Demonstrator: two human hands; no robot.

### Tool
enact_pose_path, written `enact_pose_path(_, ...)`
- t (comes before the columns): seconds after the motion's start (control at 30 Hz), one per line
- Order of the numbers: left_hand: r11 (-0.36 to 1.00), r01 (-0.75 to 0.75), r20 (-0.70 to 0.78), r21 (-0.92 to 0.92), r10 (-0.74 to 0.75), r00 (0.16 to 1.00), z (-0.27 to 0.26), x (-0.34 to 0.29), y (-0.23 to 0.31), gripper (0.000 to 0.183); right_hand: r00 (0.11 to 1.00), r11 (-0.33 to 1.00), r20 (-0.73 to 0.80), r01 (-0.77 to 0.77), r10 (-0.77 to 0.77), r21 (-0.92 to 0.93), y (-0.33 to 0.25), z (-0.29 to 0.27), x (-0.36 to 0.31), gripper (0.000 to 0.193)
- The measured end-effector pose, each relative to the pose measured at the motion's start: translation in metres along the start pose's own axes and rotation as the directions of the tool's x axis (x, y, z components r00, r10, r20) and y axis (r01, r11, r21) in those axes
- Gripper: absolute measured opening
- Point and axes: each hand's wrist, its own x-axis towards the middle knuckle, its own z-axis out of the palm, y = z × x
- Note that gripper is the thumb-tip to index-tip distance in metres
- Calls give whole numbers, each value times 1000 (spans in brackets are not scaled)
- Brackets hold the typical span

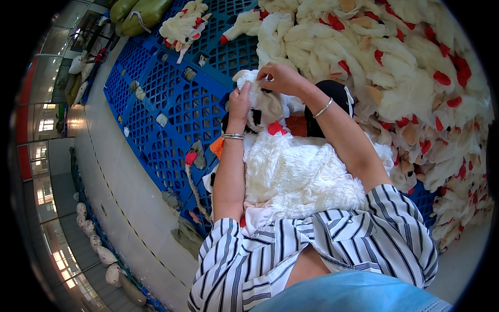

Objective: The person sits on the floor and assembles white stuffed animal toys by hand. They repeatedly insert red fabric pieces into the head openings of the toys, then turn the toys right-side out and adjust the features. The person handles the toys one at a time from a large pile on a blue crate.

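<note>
A white, fluffy plush toy (299, 169) lies across my lap, its head end away from me and a red piece near the neck. My left hand (240, 105) is closed on the left side of the plush's head (267, 104), thumb pointing up. At the top of the head, my right hand (281, 79) is closed with thumb and forefinger in a pinch against the plush. Any small thing between those fingertips is too small to make out. Beige and dark patches show on the head between my hands.
A large heap of limp white plush skins (332, 47) with red parts rises at the right. Blue plastic pallets (156, 99) spread to the left, with cloth scraps and one plush (184, 26) on them. Green sacks (140, 15) stand at the far left. Pale floor (112, 161) lies beyond.
</note>
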Motion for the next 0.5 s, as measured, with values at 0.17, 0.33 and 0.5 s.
enact_pose_path(0.17,1000,-16,11,-7,16,1000,-3,1,-3,31,980,986,162,-136,119,97,-4,-3,1,18)
enact_pose_path(0.33,999,-40,-8,28,40,999,0,-3,3,33,987,989,106,-131,124,64,-9,-5,2,20)
enact_pose_path(0.5,999,-9,-2,-32,9,1000,-3,1,-3,32,994,996,92,-64,59,55,-13,-3,-1,21)
